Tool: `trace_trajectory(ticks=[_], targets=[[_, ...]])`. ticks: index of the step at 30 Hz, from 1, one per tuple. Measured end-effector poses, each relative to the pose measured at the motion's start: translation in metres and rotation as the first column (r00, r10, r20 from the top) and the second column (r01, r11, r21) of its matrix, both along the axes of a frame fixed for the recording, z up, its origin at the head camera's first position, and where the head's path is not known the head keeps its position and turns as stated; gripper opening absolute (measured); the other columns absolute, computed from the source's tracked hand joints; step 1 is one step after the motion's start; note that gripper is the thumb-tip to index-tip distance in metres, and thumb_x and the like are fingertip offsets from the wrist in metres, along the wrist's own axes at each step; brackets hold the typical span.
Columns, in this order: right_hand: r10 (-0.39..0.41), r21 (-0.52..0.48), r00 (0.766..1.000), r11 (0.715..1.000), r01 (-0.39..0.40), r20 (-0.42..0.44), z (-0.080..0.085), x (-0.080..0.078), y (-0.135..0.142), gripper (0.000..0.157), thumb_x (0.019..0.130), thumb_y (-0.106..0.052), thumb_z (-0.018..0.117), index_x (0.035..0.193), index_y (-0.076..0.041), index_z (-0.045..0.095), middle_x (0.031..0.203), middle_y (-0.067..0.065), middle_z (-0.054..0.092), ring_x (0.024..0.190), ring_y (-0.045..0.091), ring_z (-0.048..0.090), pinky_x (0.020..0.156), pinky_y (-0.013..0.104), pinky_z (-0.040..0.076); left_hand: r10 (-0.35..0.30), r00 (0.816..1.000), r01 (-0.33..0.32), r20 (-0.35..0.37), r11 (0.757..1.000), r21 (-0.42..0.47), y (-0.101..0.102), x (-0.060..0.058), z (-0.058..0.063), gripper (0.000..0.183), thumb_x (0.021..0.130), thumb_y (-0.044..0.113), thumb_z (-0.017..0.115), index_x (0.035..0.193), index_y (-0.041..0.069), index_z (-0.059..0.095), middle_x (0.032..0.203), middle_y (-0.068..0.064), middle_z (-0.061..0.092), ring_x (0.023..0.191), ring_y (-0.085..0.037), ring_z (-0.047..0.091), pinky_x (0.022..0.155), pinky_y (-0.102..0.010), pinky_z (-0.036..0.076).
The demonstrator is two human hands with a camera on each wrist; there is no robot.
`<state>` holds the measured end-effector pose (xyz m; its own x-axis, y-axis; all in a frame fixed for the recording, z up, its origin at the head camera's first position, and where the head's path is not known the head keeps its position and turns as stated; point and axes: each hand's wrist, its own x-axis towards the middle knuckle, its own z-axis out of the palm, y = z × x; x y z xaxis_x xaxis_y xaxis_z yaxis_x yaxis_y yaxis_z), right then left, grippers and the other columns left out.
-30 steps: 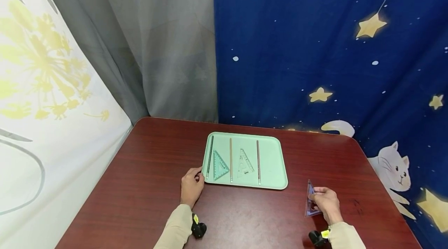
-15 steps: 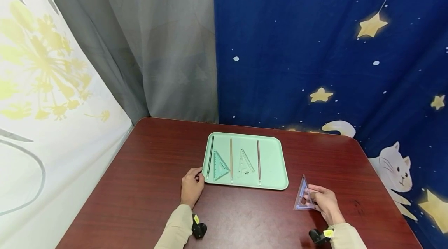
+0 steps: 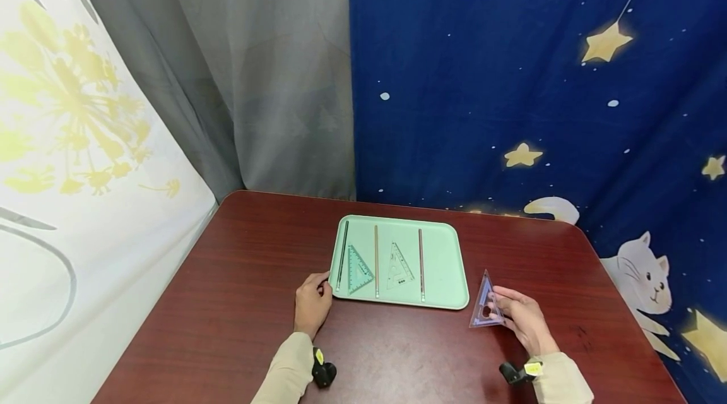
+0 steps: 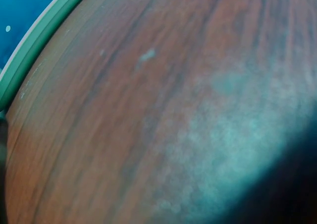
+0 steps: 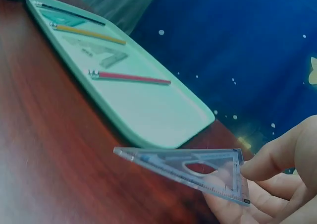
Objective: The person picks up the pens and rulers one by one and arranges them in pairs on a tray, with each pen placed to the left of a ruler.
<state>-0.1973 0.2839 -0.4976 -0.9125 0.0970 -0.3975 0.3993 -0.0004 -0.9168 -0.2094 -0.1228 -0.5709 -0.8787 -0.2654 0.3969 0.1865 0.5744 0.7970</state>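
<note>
My right hand (image 3: 525, 322) pinches a purple-tinted clear set square (image 3: 481, 310) by its right edge, raised above the table just right of the tray. In the right wrist view the set square (image 5: 163, 163) has its long point toward the left, with the thumb at its short end. My left hand (image 3: 312, 304) holds the near left corner of the mint-green tray (image 3: 445, 265). On the tray, from left to right, lie a black pencil (image 3: 342, 255), a green set square (image 3: 356, 273), a yellow pencil (image 3: 376, 259), a clear set square (image 3: 400, 267) and a red pencil (image 3: 421, 265).
The reddish-brown wooden table (image 3: 255, 246) extends around the tray on all sides. Behind its far edge hang a grey curtain (image 3: 289, 76) and a blue star-patterned curtain (image 3: 454, 88). A white printed cloth (image 3: 85, 233) hangs at the left.
My right hand has moved slightly forward and left with the set square, which has turned its broad face more toward the head view. The left hand and tray have stayed put.
</note>
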Motion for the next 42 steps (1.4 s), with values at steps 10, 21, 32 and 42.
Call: trace_trajectory(ticks=[10,21,32,42], targets=[[0.024,0.004,0.999,1.0,-0.024,-0.038,0.008,-0.023,-0.018,0.048,0.093,-0.003,0.052,0.137,0.011,0.04,0.085,-0.007,0.068,0.075,0.005,0.066,0.068,0.021,0.056,0.012,1.0,-0.012,-0.022,1.0,0.003,-0.001,-0.001,-0.003,0.026,0.084,0.0,0.059,0.106,0.002,0.073,0.096,-0.007,0.07,0.066,-0.006,0.061,0.058,-0.017,0.05],[0.033,0.029,0.999,0.999,-0.033,-0.024,0.011,-0.047,-0.038,0.047,0.092,-0.002,0.052,0.137,0.009,0.042,0.086,-0.007,0.067,0.074,0.004,0.063,0.065,0.021,0.055,0.006,1.0,-0.006,-0.002,1.0,0.008,0.001,-0.001,-0.001,0.026,0.084,-0.001,0.059,0.106,0.001,0.072,0.097,-0.009,0.07,0.074,-0.016,0.067,0.063,-0.022,0.055],[0.031,0.085,0.999,0.996,-0.027,-0.037,0.005,-0.061,-0.058,0.047,0.088,0.002,0.053,0.133,0.01,0.046,0.081,-0.007,0.067,0.068,0.006,0.062,0.059,0.021,0.052,0.002,1.0,-0.002,0.02,1.0,0.021,0.001,0.0,0.001,0.027,0.084,0.0,0.059,0.107,0.001,0.072,0.098,-0.009,0.07,0.076,-0.016,0.068,0.064,-0.023,0.055],[0.046,0.179,0.999,0.983,-0.041,-0.021,-0.006,-0.07,-0.065,0.042,0.088,0.003,0.052,0.13,0.007,0.052,0.1,0.004,0.071,0.07,0.006,0.062,0.061,0.023,0.053,-0.006,1.0,0.005,0.022,1.0,0.023,0.001,0.0,0.001,0.027,0.085,0.0,0.059,0.108,0.002,0.071,0.098,-0.008,0.069,0.076,-0.015,0.067,0.064,-0.022,0.055]])
